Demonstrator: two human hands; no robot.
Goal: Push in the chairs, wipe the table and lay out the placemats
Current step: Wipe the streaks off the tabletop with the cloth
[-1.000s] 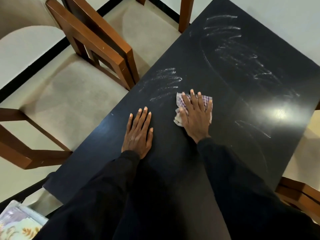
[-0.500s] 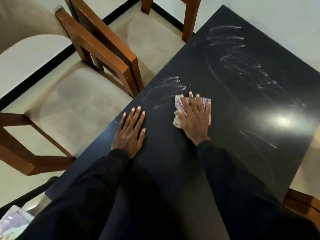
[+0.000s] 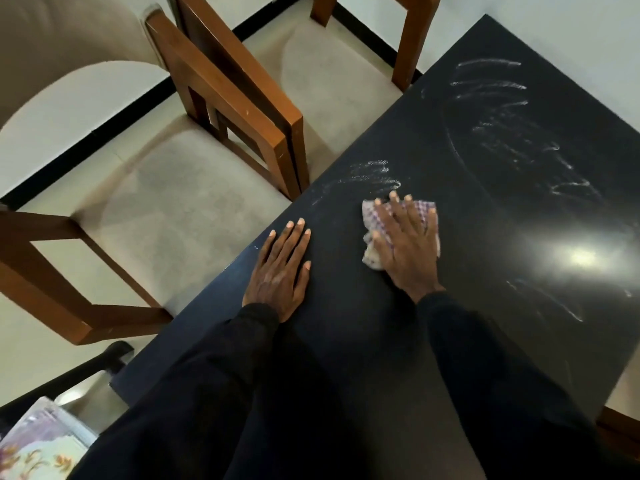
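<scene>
A glossy black table (image 3: 502, 209) carries white wet streaks at its far end and just ahead of my hands. My right hand (image 3: 407, 244) presses flat, fingers spread, on a small purple-and-white checked cloth (image 3: 372, 252) lying on the tabletop. My left hand (image 3: 280, 271) rests flat on the table near its left edge, fingers straight, holding nothing. Two wooden chairs with beige seats stand along the left side: the near chair (image 3: 166, 202) and the far chair (image 3: 332, 74), both drawn back from the table.
A floral-patterned placemat (image 3: 38, 445) shows at the bottom left corner on a dark-framed stand. Part of another wooden chair (image 3: 620, 427) pokes out at the table's lower right. A bright lamp glare lies on the tabletop right of the cloth.
My right hand has slid the cloth a little away from me toward the near streaks. My left hand has shifted slightly left along the table edge.
</scene>
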